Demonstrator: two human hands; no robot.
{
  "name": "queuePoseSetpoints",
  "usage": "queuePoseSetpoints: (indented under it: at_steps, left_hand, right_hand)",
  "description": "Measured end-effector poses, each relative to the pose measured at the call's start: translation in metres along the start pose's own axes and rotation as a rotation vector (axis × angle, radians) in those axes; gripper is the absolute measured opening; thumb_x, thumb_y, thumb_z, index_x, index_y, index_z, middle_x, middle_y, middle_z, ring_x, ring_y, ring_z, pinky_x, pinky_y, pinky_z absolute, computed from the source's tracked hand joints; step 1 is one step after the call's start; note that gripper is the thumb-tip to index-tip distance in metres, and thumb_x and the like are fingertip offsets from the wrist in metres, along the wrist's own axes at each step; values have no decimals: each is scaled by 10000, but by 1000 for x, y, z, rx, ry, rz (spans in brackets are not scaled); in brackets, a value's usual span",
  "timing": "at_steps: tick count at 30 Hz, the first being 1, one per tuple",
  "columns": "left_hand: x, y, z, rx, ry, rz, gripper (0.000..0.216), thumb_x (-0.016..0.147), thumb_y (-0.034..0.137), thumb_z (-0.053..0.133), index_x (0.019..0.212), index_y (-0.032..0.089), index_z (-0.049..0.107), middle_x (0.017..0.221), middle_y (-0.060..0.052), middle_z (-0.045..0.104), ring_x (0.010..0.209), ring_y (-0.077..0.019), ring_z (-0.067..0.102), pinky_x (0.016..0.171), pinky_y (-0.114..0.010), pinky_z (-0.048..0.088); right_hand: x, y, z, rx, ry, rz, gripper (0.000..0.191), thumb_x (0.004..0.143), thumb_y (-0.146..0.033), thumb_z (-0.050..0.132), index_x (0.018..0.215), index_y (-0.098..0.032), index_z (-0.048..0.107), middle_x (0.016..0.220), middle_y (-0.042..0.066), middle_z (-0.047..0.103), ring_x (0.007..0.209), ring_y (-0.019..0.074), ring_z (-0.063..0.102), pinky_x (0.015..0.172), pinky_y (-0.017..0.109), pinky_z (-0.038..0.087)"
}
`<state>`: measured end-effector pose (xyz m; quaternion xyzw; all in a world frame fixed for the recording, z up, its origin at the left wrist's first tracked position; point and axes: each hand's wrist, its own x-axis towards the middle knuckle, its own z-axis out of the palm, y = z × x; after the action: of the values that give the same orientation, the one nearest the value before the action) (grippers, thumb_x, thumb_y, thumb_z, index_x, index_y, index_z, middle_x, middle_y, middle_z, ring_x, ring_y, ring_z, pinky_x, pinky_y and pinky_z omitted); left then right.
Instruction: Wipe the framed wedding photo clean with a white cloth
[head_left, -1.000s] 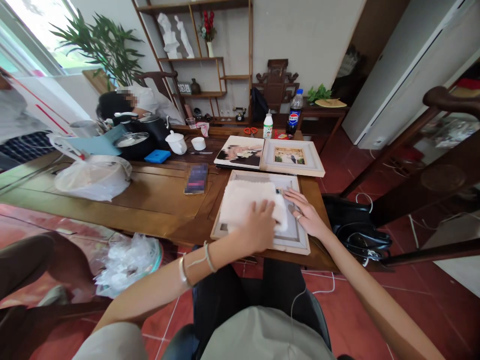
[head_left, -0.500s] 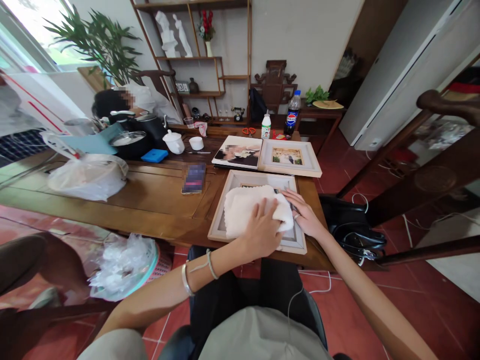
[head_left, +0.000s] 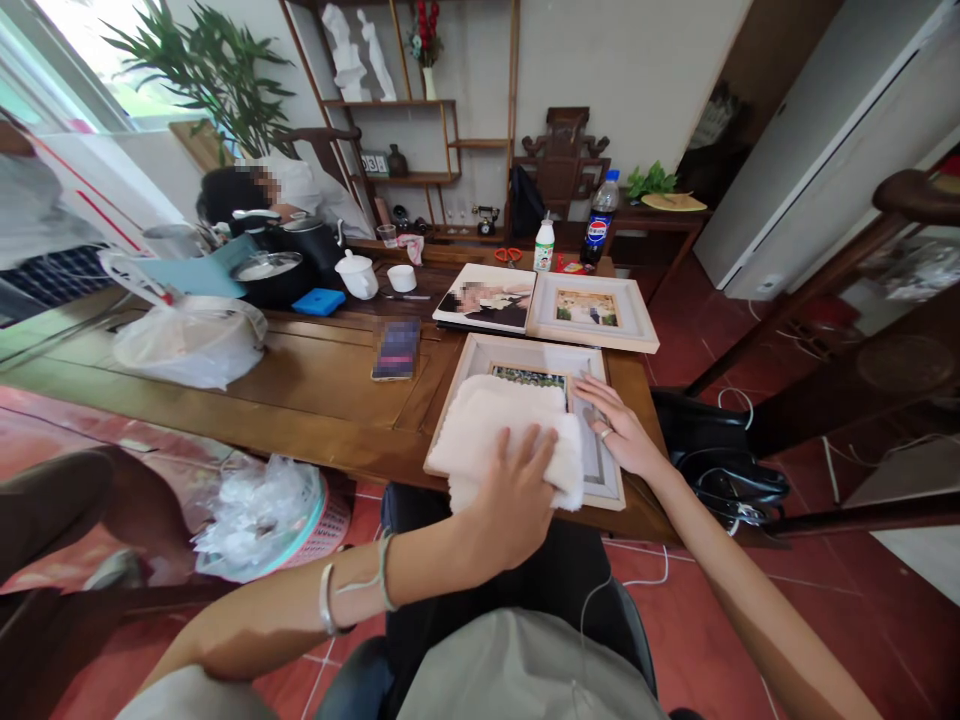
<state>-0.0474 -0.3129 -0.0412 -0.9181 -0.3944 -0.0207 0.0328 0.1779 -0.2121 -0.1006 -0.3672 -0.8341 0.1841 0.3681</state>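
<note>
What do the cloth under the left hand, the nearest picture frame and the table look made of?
White cloth: soft plush fabric, perhaps microfibre; surface fuzzy, edge scalloped.
Picture frame: probably matte pale wood; its outer sides look light tan, but moulded plastic is possible.
Table: seemingly varnished brown wood, with panel seams and a sheen.

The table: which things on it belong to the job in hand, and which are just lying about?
In use, it seems:
white cloth, under the left hand
picture frame under the cloth, right hand on its right side

Just lying about, apparently:
phone
scissors
cola bottle
blue box
lidded white pot
perhaps the framed picture behind
</note>
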Motion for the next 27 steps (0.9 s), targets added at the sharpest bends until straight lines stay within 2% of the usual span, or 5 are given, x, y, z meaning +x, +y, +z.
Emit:
queuePoseSetpoints:
  at_steps: [6,10,16,19,27]
  left_hand:
    - [-27,-32,-2,94,-42,-162,256,790,190,516,935,179,726,1466,-105,367,1349,-369,311,1038,-602,295]
    - [-28,-77,-17,96,-18,-280,273,764,102,480,877,185,715,1401,-75,476,1262,-303,463,971,-460,447]
    - [-7,-145,-37,93,366,-610,325,714,24,432,905,134,671,1365,-101,501,1069,-281,604,892,-363,504]
    - [10,-159,-33,117,490,-533,360,696,11,431,945,134,661,1513,-32,295,1305,-284,389,1043,-400,386]
    - [62,-139,17,134,109,-177,272,725,34,485,859,128,703,1483,-105,346,1378,-287,277,1097,-457,275]
  right_hand:
    - [-1,1,1,0,-1,7,420,904,-254,439,1319,-302,481,1397,40,463,1364,264,283,1096,578,264]
    - [0,0,1,4,5,5,419,903,-249,437,1316,-300,487,1394,41,466,1361,264,289,1098,578,259]
    - [-1,2,2,13,10,-22,423,900,-238,439,1317,-283,487,1392,48,468,1362,258,284,1105,564,250]
    - [-1,3,2,14,10,-22,422,900,-258,443,1319,-283,485,1395,50,465,1360,268,287,1100,577,250]
    - [-1,2,0,20,-19,3,414,904,-250,449,1312,-302,490,1419,41,438,1371,263,265,1100,581,250]
